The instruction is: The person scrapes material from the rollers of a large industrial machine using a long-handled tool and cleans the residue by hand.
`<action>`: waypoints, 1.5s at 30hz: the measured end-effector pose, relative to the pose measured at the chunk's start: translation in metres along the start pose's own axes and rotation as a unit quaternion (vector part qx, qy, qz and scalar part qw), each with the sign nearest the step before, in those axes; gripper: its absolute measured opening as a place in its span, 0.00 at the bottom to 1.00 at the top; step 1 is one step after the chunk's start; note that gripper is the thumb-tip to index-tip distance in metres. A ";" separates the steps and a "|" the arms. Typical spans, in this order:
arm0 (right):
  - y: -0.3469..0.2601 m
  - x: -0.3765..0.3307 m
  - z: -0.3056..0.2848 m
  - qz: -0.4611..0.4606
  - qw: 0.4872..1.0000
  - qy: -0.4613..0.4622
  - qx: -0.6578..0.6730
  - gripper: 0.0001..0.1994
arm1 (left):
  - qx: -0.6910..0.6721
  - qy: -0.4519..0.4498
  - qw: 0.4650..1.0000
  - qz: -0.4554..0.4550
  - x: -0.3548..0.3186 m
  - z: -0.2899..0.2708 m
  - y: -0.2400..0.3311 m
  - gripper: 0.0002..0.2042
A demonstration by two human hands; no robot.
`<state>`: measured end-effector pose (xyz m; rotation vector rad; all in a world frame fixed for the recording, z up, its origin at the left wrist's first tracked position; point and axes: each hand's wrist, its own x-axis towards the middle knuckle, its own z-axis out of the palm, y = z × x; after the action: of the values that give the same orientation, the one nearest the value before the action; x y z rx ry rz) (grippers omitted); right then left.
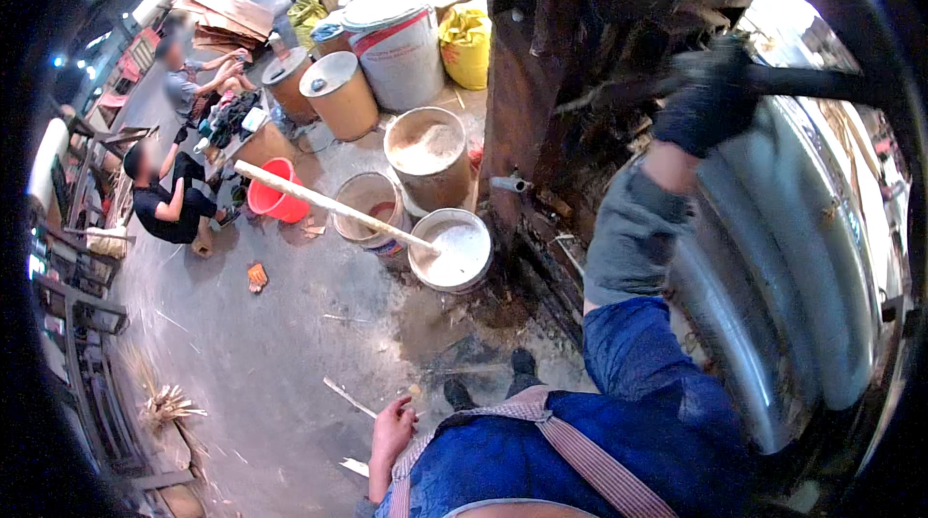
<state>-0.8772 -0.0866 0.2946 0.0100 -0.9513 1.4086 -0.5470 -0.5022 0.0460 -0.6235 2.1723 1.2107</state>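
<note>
My right hand (710, 98), in a black glove and slightly blurred, is raised at the upper right. It appears closed round a dark bar (812, 84) that crosses above shiny metal rollers (720, 325); its fingertips are partly hidden. Low at my side hangs my bare left hand (393, 429), fingers loosely apart, with nothing visible in it. Behind that hand, a thin wood strip (348, 397) lies on the floor. Ahead of me stands a bucket of whitish liquid (450, 249), with a long pale stick (329, 203) leaning across it.
A rusty metal post (522, 83) rises beside the machine. Several drums and buckets stand ahead, including a large white drum (394, 49) and a red bucket (277, 191). Two people sit low at the left. An orange glove (256, 277) lies on the concrete floor (261, 354).
</note>
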 end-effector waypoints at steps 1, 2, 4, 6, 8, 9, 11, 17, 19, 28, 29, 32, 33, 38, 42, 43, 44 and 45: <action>-0.013 0.011 0.000 -0.032 0.999 0.006 0.023 0.11 | -0.010 -0.006 1.000 0.005 0.005 -0.002 0.001 0.17; -0.028 0.026 -0.005 -0.068 0.997 0.008 0.040 0.11 | -0.020 -0.018 0.999 0.018 0.012 -0.002 0.005 0.17; -0.021 0.025 -0.015 -0.086 0.995 0.016 0.040 0.11 | -0.023 -0.019 0.999 0.028 0.020 -0.003 0.010 0.17; 0.036 0.006 -0.027 -0.051 0.998 0.024 -0.010 0.11 | -0.006 -0.005 0.999 0.031 0.028 -0.005 0.016 0.17; 0.080 -0.012 -0.040 0.006 0.999 0.022 -0.041 0.12 | 0.039 -0.005 0.998 0.046 0.027 -0.010 0.009 0.17; 0.086 -0.022 -0.039 0.040 0.998 0.024 -0.034 0.12 | 0.058 0.004 0.997 0.050 0.022 -0.016 0.003 0.17; 0.057 -0.021 -0.037 0.069 0.997 0.035 -0.008 0.12 | 0.080 0.011 0.996 0.047 0.021 -0.022 0.003 0.17; -0.019 0.015 -0.040 -0.044 0.994 0.058 0.085 0.13 | 0.053 0.006 0.998 0.020 0.031 -0.021 -0.019 0.16; 0.010 -0.002 -0.049 -0.028 0.994 0.073 0.070 0.13 | 0.086 -0.006 0.996 -0.001 0.030 -0.016 -0.012 0.16; 0.036 -0.024 -0.053 0.105 0.991 0.081 0.001 0.05 | 0.207 -0.052 0.977 -0.007 0.019 -0.010 -0.025 0.17; 0.009 -0.018 -0.046 0.093 0.992 0.082 -0.040 0.03 | 0.189 -0.045 0.981 -0.002 0.016 -0.013 -0.026 0.17; -0.032 0.013 -0.044 -0.006 0.989 0.126 0.075 0.03 | 0.156 -0.035 0.987 0.010 0.023 -0.010 -0.025 0.17; -0.036 0.012 -0.045 -0.019 0.987 0.131 0.086 0.03 | 0.137 -0.032 0.990 -0.005 0.026 -0.005 -0.026 0.17; -0.044 0.020 -0.034 -0.052 0.979 0.150 0.130 0.05 | 0.226 -0.065 0.971 0.038 0.035 0.000 -0.022 0.18; -0.039 0.033 -0.008 -0.044 0.971 0.149 0.180 0.06 | 0.123 -0.059 0.985 0.105 0.041 -0.014 0.033 0.17; -0.042 0.030 -0.007 -0.042 0.973 0.132 0.186 0.05 | 0.172 -0.003 0.972 0.158 0.032 -0.024 0.075 0.13; -0.042 0.028 -0.013 -0.058 0.976 0.107 0.183 0.04 | 0.220 0.045 0.950 0.216 0.036 -0.027 0.119 0.10; -0.040 0.027 -0.019 -0.067 0.976 0.085 0.187 0.03 | 0.175 0.085 0.921 0.338 0.039 -0.031 0.153 0.07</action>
<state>-0.8368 -0.0637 0.3181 0.2280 -0.5261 1.4205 -0.6808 -0.4600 0.1250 0.2114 2.7806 1.0486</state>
